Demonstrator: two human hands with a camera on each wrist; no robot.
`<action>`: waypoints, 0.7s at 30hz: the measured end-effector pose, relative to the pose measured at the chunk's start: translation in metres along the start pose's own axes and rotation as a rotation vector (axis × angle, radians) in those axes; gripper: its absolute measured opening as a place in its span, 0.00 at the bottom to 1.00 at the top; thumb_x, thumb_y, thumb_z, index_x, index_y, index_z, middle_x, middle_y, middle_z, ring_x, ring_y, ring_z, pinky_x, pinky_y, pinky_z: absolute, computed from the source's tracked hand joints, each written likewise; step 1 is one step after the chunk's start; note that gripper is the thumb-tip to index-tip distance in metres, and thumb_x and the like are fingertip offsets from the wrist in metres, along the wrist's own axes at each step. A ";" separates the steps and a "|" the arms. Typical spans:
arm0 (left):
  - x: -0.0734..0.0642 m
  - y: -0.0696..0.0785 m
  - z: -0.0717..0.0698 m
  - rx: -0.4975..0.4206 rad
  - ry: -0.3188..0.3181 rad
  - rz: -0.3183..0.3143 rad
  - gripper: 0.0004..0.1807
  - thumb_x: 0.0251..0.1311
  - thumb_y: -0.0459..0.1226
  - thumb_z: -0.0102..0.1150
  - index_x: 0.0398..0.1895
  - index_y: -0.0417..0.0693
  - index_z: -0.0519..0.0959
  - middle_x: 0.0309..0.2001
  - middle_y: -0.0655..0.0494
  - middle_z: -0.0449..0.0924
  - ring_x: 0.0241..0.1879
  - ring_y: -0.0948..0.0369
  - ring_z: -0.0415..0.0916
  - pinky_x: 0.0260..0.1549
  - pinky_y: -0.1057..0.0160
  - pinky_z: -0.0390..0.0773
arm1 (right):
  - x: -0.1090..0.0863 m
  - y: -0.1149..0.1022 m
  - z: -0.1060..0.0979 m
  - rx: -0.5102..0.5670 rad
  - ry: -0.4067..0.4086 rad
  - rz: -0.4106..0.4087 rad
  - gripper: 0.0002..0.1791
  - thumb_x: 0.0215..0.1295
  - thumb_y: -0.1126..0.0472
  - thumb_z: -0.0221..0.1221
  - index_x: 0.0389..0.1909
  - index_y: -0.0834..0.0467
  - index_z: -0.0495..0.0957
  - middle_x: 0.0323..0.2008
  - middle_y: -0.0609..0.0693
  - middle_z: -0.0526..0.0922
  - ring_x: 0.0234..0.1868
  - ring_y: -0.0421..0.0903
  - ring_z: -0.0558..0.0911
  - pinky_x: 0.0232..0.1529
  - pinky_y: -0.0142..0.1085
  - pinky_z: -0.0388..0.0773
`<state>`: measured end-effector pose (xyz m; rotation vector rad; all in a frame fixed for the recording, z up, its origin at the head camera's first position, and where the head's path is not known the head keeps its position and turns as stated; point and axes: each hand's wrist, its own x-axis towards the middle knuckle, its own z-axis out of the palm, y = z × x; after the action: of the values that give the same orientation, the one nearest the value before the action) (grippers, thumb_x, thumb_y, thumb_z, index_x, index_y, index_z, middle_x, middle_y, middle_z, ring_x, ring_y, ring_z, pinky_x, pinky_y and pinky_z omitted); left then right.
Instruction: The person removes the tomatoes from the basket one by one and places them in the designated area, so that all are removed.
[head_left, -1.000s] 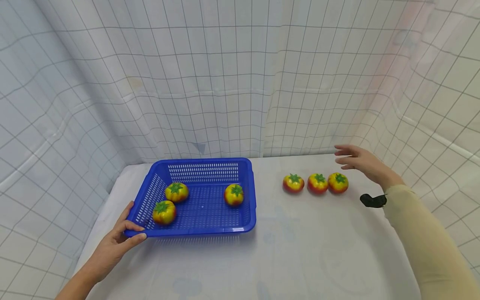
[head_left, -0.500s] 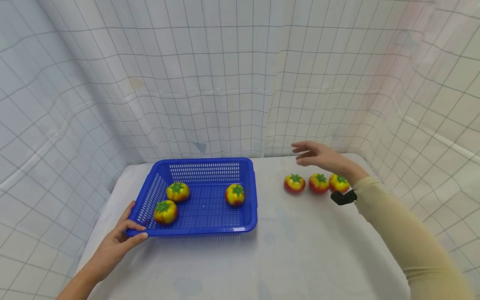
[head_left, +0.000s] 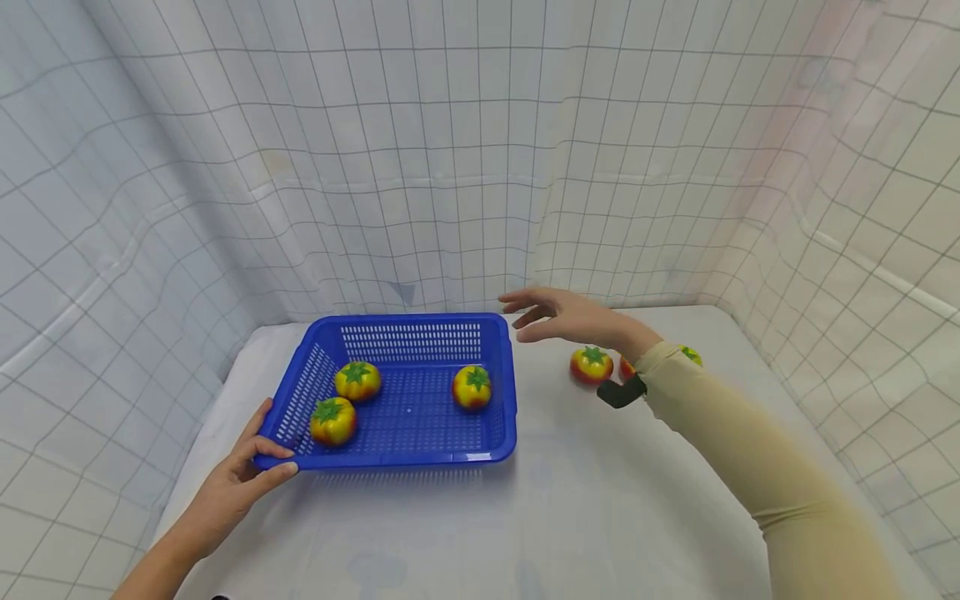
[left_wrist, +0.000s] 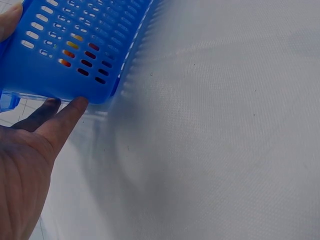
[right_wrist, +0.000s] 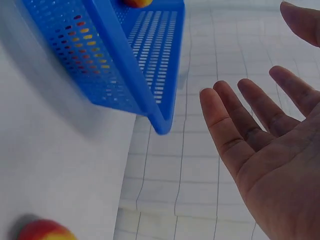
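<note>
In the head view, my left hand (head_left: pixel 225 493) grips the near left corner of a blue plastic basket (head_left: pixel 405 460), with the thumb on the rim. The left wrist view shows fingertips against the basket's perforated wall (left_wrist: pixel 55 82). Inside the basket lie three yellow-red, tomato-like fruits with green leafy tops: two on the left, one fruit (head_left: pixel 472 388) on the right. My right hand (head_left: pixel 570 318) hovers beside the basket's far right corner, fingers spread and holding nothing. Below its wrist, one similar fruit (head_left: pixel 591 365) lies on the table; two more are partly hidden by the forearm.
A white cloth covers the table (head_left: pixel 585 500). Grid-patterned white curtains (head_left: pixel 450 167) hang close at the back and both sides. A black strap piece (head_left: pixel 621 392) sits at the right wrist.
My right hand has swept left from beyond the row of loose fruits to the basket's far right corner, still holding nothing. The left hand stays on the basket.
</note>
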<state>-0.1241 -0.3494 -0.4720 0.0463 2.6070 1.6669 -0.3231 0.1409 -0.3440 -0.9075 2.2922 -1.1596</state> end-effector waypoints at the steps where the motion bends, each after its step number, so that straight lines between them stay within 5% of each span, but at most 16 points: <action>1: 0.000 0.000 0.000 -0.004 0.000 0.001 0.15 0.74 0.38 0.59 0.52 0.36 0.72 0.83 0.63 0.24 0.76 0.28 0.33 0.47 0.83 0.69 | 0.006 -0.003 0.004 0.001 -0.015 -0.009 0.37 0.66 0.44 0.65 0.75 0.38 0.65 0.69 0.43 0.72 0.66 0.47 0.75 0.63 0.53 0.73; 11: 0.000 0.001 0.002 -0.028 0.002 0.011 0.14 0.74 0.37 0.59 0.52 0.35 0.71 0.83 0.62 0.25 0.75 0.27 0.32 0.47 0.82 0.70 | 0.059 -0.019 0.053 -0.001 -0.159 -0.072 0.39 0.64 0.44 0.67 0.74 0.42 0.65 0.70 0.46 0.70 0.66 0.48 0.76 0.64 0.47 0.73; 21: -0.001 0.001 0.001 -0.015 0.003 -0.006 0.16 0.73 0.38 0.60 0.53 0.35 0.71 0.83 0.63 0.25 0.76 0.28 0.32 0.48 0.80 0.70 | 0.103 -0.032 0.088 -0.041 -0.186 -0.061 0.39 0.65 0.48 0.69 0.75 0.45 0.65 0.69 0.46 0.72 0.63 0.45 0.76 0.60 0.37 0.75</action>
<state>-0.1235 -0.3482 -0.4714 0.0353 2.5944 1.6858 -0.3294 0.0055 -0.3744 -1.0611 2.1592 -1.0100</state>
